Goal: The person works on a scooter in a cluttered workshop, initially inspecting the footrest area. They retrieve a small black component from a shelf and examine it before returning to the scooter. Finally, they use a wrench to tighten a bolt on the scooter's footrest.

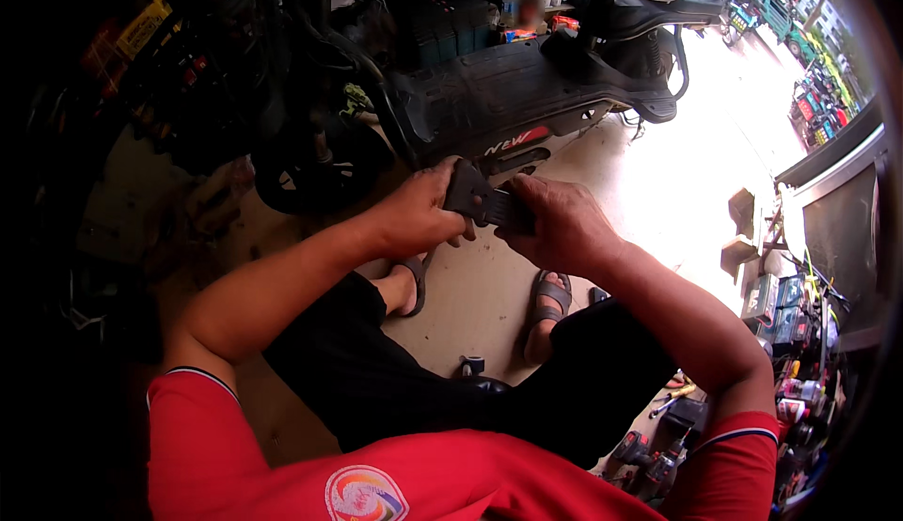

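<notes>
My left hand [431, 206] grips the left end of a dark, flat part [475, 192], which looks like black plastic or rubber with small holes and a ribbed section. My right hand [550, 220] holds the right end of the same part, its thumb lying along the top. The part is held in front of the black electric scooter [475, 98], just below the footboard's side, which has a red-and-white decal. I am seated low, with my sandalled feet apart on the floor beneath my hands.
Scooter wheel and fork [320, 164] at left, dark clutter behind. Cardboard pieces [738, 244] stand by the doorway at right; batteries [781, 314], bottles and a red drill [640, 455] crowd the lower right. A small dark object [472, 366] lies between my legs. Vehicles [814, 107] show outside.
</notes>
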Action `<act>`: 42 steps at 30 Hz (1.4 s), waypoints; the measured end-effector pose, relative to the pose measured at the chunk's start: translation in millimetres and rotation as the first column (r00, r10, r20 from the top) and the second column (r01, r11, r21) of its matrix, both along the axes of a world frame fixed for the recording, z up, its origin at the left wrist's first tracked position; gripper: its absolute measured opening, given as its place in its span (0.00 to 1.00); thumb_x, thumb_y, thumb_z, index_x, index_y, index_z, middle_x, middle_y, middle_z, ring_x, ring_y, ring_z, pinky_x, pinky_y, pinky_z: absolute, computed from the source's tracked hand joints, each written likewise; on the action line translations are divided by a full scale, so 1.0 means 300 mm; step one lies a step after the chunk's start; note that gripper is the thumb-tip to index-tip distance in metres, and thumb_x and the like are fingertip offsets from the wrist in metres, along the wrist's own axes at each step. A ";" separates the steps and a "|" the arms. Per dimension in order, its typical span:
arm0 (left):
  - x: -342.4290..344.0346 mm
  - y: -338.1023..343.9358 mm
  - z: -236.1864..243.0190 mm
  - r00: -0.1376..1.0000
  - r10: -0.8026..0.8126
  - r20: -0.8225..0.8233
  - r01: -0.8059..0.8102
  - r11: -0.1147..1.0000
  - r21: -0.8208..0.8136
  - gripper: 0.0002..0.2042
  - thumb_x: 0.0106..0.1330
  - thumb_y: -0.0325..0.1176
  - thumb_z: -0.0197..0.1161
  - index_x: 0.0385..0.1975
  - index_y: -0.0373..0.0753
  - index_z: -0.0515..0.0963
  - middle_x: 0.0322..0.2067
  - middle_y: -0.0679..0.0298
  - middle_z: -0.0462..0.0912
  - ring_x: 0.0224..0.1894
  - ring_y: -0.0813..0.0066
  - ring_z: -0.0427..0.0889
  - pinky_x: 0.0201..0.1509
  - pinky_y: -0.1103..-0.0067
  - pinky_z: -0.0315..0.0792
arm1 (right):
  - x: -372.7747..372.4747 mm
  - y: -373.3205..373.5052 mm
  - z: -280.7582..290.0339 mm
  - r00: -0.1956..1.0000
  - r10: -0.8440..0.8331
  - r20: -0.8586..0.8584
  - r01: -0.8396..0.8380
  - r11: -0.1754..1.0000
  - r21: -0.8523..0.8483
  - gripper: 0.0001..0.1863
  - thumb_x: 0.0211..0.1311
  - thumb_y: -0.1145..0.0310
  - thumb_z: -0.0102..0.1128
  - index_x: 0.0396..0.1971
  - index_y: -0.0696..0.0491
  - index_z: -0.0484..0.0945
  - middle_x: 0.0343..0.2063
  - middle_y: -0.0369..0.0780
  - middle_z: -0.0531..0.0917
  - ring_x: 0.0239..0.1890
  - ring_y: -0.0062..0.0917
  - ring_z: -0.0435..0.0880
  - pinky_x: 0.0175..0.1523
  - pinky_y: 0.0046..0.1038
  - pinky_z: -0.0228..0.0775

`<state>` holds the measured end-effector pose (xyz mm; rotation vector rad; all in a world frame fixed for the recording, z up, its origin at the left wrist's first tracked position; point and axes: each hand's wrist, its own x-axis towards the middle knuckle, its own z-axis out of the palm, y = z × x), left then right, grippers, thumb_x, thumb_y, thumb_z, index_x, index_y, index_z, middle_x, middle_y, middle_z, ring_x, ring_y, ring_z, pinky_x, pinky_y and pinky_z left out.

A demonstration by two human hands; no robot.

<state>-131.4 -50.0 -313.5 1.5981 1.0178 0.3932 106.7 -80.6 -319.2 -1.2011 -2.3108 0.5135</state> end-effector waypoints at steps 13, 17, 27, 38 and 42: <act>-0.042 -0.038 0.099 0.857 -0.027 0.514 0.009 0.999 0.038 0.22 0.70 0.49 0.68 0.51 0.36 0.80 0.49 0.59 0.84 0.53 0.71 0.84 0.61 0.72 0.77 | -0.090 -0.079 0.100 0.981 0.003 -0.195 -0.012 0.999 -0.042 0.20 0.58 0.61 0.75 0.46 0.52 0.80 0.30 0.48 0.86 0.35 0.47 0.87 0.38 0.43 0.78; -0.030 -0.038 0.128 0.894 -0.098 0.437 -0.010 0.971 0.238 0.22 0.72 0.52 0.64 0.39 0.34 0.86 0.50 0.51 0.86 0.55 0.62 0.84 0.63 0.68 0.76 | -0.089 -0.103 0.127 0.940 0.064 -0.334 -0.105 0.989 -0.106 0.17 0.61 0.61 0.72 0.45 0.54 0.81 0.27 0.49 0.85 0.33 0.48 0.86 0.37 0.40 0.78; -0.034 -0.107 0.133 0.737 0.109 0.667 0.092 0.961 -0.260 0.22 0.75 0.49 0.61 0.24 0.35 0.81 0.56 0.37 0.80 0.62 0.47 0.80 0.70 0.55 0.70 | -0.056 -0.098 0.160 0.880 0.048 -0.472 -0.374 0.682 -0.628 0.19 0.69 0.59 0.68 0.51 0.57 0.83 0.22 0.34 0.80 0.26 0.16 0.78 0.34 0.24 0.72; -0.035 -0.097 0.140 0.795 0.114 0.595 -0.133 0.991 -0.012 0.45 0.70 0.74 0.41 0.62 0.33 0.74 0.63 0.49 0.76 0.65 0.57 0.77 0.72 0.59 0.68 | -0.046 -0.099 0.135 0.682 -0.062 -0.729 -0.563 0.591 -0.577 0.22 0.81 0.59 0.49 0.62 0.59 0.75 0.39 0.34 0.81 0.40 0.15 0.76 0.47 0.20 0.69; -0.033 -0.112 0.168 0.666 0.248 0.704 -0.098 0.964 -0.246 0.48 0.71 0.75 0.34 0.67 0.31 0.67 0.65 0.50 0.73 0.67 0.57 0.74 0.72 0.61 0.67 | -0.047 -0.120 0.153 0.721 -0.060 -0.691 -0.488 0.664 -0.566 0.23 0.78 0.62 0.53 0.65 0.60 0.71 0.46 0.39 0.82 0.47 0.21 0.79 0.54 0.25 0.72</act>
